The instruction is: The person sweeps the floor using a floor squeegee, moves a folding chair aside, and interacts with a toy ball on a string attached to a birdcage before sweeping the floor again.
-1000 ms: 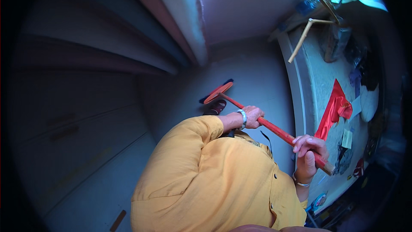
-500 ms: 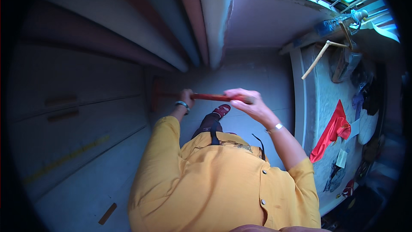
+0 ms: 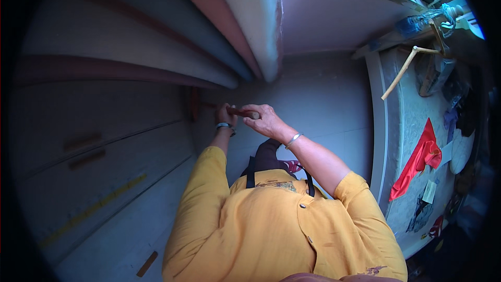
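My left hand (image 3: 226, 117) is wrapped round a red pole (image 3: 241, 112), partway along it. My right hand (image 3: 267, 121) grips the same pole close to its end, whose round pale butt points toward me. The two hands are nearly touching. Beyond my left hand, the pole runs left into shadow, beneath the hanging rolls. A dark red crosswise head (image 3: 194, 104) shows there dimly, beside the cabinet. Whether it is a broom, a mop or another tool, I cannot tell.
Large coloured rolls (image 3: 229, 15) lean in from the upper left. A pale cabinet front (image 3: 104, 177) stands at left. At right, a table (image 3: 389, 125) holds red cloth (image 3: 420, 162) and a jointed wooden stick (image 3: 399, 75). My shoe (image 3: 293, 166) is on the tiled floor (image 3: 323, 99).
My right hand has moved left along with the pole's end, closer to my left hand. The pole now appears shorter and tilts down to the right. My view has shifted slightly left.
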`<state>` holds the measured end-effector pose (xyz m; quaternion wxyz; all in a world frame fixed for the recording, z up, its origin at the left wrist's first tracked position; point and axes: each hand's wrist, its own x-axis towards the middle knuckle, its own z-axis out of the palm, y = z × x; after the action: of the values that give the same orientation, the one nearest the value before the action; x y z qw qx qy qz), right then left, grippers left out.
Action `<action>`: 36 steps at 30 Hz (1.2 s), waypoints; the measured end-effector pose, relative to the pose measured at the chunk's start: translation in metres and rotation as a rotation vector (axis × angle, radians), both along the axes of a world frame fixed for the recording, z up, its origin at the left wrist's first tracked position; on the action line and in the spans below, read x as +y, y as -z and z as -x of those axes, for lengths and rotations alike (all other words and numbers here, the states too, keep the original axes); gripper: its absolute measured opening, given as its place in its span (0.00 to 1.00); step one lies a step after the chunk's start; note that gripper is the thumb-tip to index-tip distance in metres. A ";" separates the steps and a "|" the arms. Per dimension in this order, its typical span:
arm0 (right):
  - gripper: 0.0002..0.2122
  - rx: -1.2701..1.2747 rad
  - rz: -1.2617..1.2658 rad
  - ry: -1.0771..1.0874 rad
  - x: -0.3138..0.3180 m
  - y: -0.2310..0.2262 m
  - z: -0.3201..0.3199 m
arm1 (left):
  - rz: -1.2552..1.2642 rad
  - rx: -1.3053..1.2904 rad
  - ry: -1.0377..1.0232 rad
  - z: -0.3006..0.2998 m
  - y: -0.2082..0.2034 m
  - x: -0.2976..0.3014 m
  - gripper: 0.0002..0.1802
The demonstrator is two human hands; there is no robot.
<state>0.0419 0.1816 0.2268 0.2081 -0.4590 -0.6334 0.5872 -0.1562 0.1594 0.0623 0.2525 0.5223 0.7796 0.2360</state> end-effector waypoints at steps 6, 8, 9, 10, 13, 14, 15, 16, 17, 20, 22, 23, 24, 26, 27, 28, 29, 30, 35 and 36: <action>0.18 -0.014 0.093 -0.084 0.015 0.011 0.036 | 0.030 -0.764 -0.409 0.078 0.091 0.014 0.06; 0.17 -0.065 0.127 0.008 0.019 0.025 0.028 | 0.267 -0.346 -0.113 0.055 0.063 0.031 0.07; 0.17 -0.047 0.169 0.068 0.021 0.026 0.018 | 0.369 -0.133 0.045 0.040 0.046 0.036 0.07; 0.17 -0.021 0.205 0.117 0.020 0.024 0.009 | 0.453 0.088 0.195 0.029 0.029 0.038 0.07; 0.16 0.018 0.118 0.227 0.007 0.024 -0.020 | 0.432 0.116 0.319 -0.011 -0.013 0.044 0.10; 0.16 0.043 0.023 0.279 -0.001 0.025 -0.030 | 0.428 0.117 0.334 -0.024 -0.013 0.043 0.10; 0.16 0.038 0.015 0.294 -0.008 0.022 -0.044 | 0.310 0.159 0.409 -0.039 -0.014 0.042 0.11; 0.15 0.144 0.009 0.375 -0.017 0.022 -0.061 | 0.191 0.198 0.487 -0.059 -0.015 0.041 0.13; 0.14 0.247 -0.001 0.460 -0.025 0.020 -0.081 | 0.186 0.141 0.526 -0.080 -0.017 0.038 0.13; 0.10 0.237 -0.004 0.617 -0.048 -0.016 -0.139 | 0.201 0.082 0.679 -0.152 -0.044 0.028 0.15; 0.09 0.214 -0.075 0.705 -0.068 -0.040 -0.173 | 0.226 0.019 0.795 -0.196 -0.069 0.019 0.16; 0.08 0.200 -0.034 0.779 -0.081 -0.051 -0.190 | 0.245 0.011 0.850 -0.220 -0.076 0.014 0.16; 0.08 0.188 0.006 0.854 -0.095 -0.063 -0.204 | 0.263 0.003 0.905 -0.242 -0.084 0.008 0.16; 0.07 0.156 -0.010 0.949 -0.127 -0.081 -0.231 | 0.302 0.003 1.029 -0.286 -0.102 -0.007 0.17; 0.07 0.133 -0.014 1.006 -0.140 -0.088 -0.241 | 0.296 -0.010 1.069 -0.304 -0.101 -0.015 0.17; 0.07 0.129 -0.020 1.040 -0.154 -0.095 -0.248 | 0.293 -0.009 1.104 -0.320 -0.105 -0.023 0.17; 0.07 0.152 -0.020 1.119 -0.168 -0.102 -0.253 | 0.273 -0.016 1.161 -0.337 -0.110 -0.030 0.16; 0.07 0.173 -0.022 1.197 -0.183 -0.105 -0.260 | 0.252 -0.028 1.217 -0.354 -0.112 -0.037 0.16; 0.07 0.261 -0.113 1.556 -0.239 -0.086 -0.259 | 0.141 -0.048 1.480 -0.421 -0.089 -0.061 0.13; 0.07 0.255 -0.120 1.601 -0.244 -0.074 -0.256 | 0.157 -0.037 1.515 -0.433 -0.084 -0.062 0.12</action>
<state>0.2982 -0.0622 0.3010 0.6599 -0.6905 -0.1150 0.2730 0.2765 0.0973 0.1465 0.3949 0.8911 0.2180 -0.0494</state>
